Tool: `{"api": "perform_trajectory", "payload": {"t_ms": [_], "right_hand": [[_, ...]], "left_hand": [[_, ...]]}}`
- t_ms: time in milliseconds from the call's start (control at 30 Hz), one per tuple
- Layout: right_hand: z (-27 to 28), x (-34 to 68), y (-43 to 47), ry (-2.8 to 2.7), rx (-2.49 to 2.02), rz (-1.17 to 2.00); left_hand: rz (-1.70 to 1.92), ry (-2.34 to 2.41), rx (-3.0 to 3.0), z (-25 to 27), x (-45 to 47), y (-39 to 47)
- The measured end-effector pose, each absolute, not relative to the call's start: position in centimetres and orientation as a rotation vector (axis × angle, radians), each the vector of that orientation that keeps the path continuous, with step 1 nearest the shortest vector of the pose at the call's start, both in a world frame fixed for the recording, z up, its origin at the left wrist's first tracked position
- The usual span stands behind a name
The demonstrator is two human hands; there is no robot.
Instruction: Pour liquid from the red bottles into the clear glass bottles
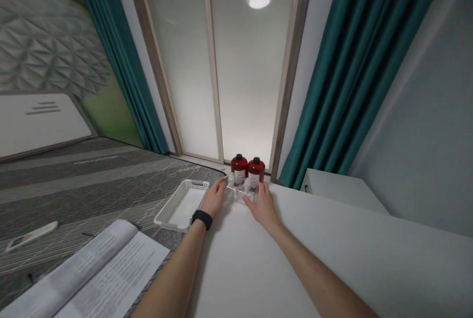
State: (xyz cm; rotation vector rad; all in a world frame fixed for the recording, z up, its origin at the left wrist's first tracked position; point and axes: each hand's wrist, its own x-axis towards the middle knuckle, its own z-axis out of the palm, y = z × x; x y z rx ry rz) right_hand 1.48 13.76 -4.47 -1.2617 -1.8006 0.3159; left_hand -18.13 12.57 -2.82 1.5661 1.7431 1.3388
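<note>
At the far end of the white tabletop (236, 259) stand two dark red bottles with black caps and white labels, the left red bottle (239, 164) close beside the right red bottle (256, 165). In front of them are small clear plastic bottles (236, 194) with pale, rounded tops; their exact outlines are hard to make out. My left hand (214, 198), with a black watch on its wrist, has its fingers closed at the left side of the clear bottles. From the right, my right hand (262, 205) grips them between thumb and fingers.
A white perforated basket (162, 212) sits left of my left hand on a grey patterned bed (121, 175). An open book (107, 268) and a white handheld device (33, 235) lie there too. Beyond the table are a white cabinet (340, 190), teal curtains (354, 76) and frosted doors (251, 81).
</note>
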Motion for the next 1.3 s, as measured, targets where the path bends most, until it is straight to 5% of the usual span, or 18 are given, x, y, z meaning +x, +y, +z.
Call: {"api": "perform_trajectory", "payload": {"t_ms": [733, 1300], "right_hand": [[-3.0, 5.3, 11.4, -1.833, -1.321, 0.426], [-2.9, 19.4, 3.4, -1.722, -1.425, 0.455]], "left_hand": [[1.701, 1.764, 1.9, 0.6, -15.8, 8.6], [0.845, 1.057, 2.544, 3.5, -3.6, 5.3]]}}
